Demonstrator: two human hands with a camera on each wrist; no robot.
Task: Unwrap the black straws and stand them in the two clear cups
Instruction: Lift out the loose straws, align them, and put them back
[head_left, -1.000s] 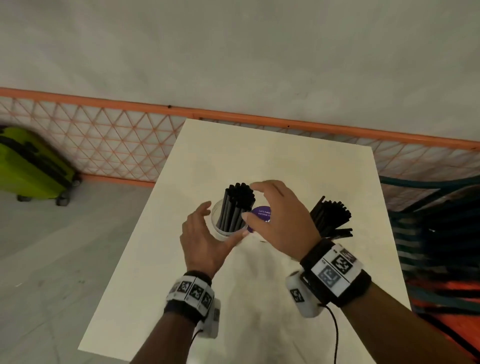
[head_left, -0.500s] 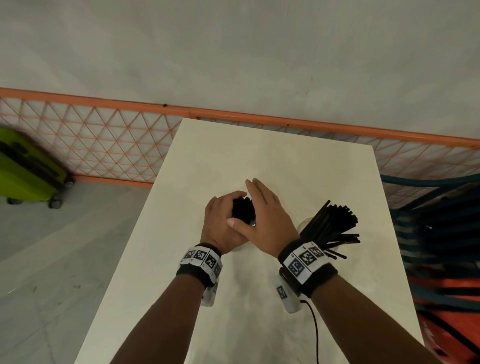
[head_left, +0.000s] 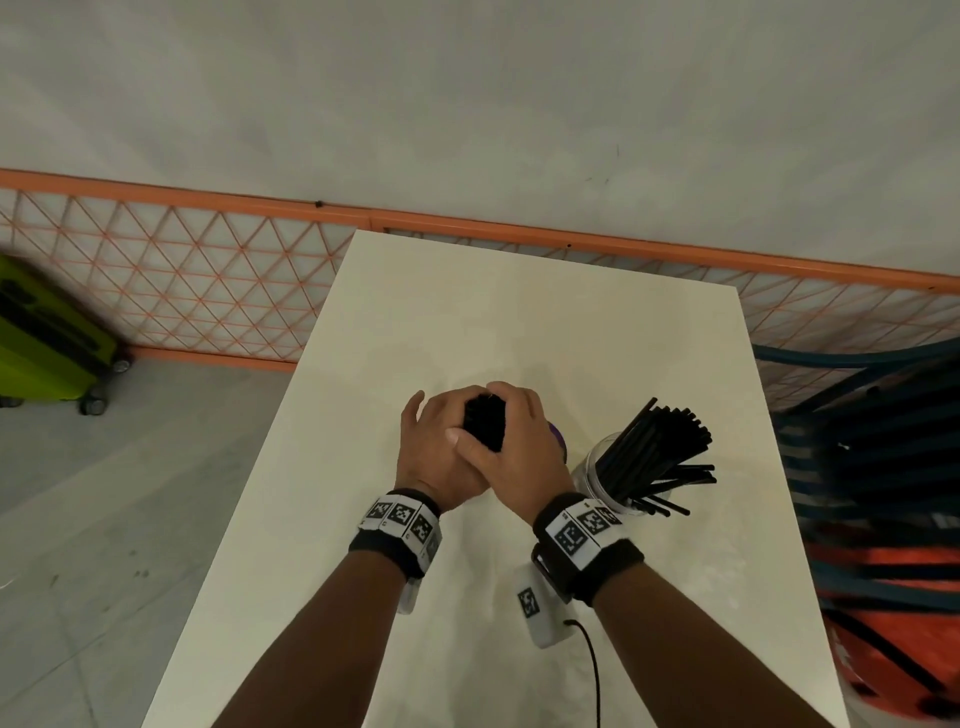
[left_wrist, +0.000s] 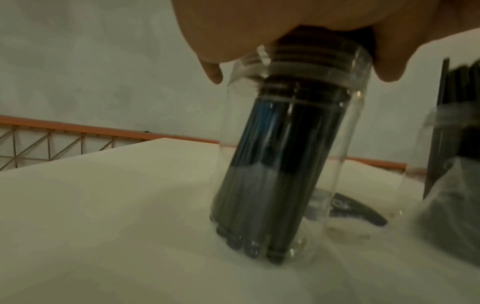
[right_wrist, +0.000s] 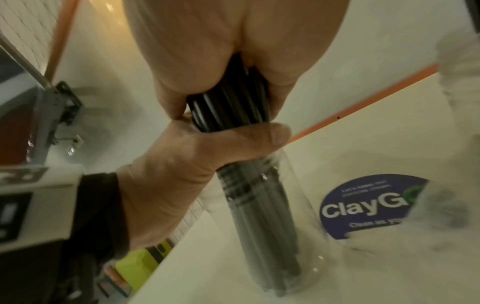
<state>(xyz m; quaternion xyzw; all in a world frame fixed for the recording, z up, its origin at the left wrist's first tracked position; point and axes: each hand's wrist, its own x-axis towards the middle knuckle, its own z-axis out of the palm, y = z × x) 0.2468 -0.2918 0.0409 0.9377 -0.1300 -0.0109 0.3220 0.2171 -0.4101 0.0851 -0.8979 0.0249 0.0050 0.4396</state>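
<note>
Two clear cups stand on one white table (head_left: 519, 322): the left cup (left_wrist: 285, 164) and the right cup (head_left: 602, 475). Each holds one bundle of black straws (head_left: 665, 447) (too many and too packed to count singly). Two hands show, the left hand (head_left: 431, 457) and the right hand (head_left: 519, 452). One round purple sticker (right_wrist: 363, 207). One green suitcase (head_left: 47, 343).

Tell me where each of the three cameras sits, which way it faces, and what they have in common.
Head: above, facing down at the white table; both forearms, left hand, right hand show.
Left wrist: low beside the clear cup, facing across the table; fingers show.
Right wrist: above, looking down along the black straws; both hands show.
Shared: all see that straw bundle; head and left wrist also see the second cup.
</note>
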